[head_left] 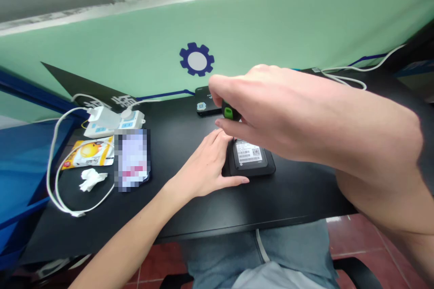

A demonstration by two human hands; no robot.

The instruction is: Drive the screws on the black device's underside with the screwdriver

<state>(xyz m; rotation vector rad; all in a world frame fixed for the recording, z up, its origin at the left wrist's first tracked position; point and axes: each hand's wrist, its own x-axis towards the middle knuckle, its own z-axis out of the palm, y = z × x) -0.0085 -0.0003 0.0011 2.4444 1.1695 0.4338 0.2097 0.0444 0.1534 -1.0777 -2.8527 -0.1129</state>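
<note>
My left hand cups the left side of a flat black rounded device, its thumb along the lower edge and its fingers at the upper corner. A white barcode label sits on the device's upward face. My right hand hangs above the device, pinching a small green-and-black object that is partly hidden by its fingers. Behind them lies a second black device with a small light patch on its top.
A white power strip with white cables, a yellow snack packet, a pixelated phone and crumpled tissue lie on the black desk at left. Behind the desk stands a green partition.
</note>
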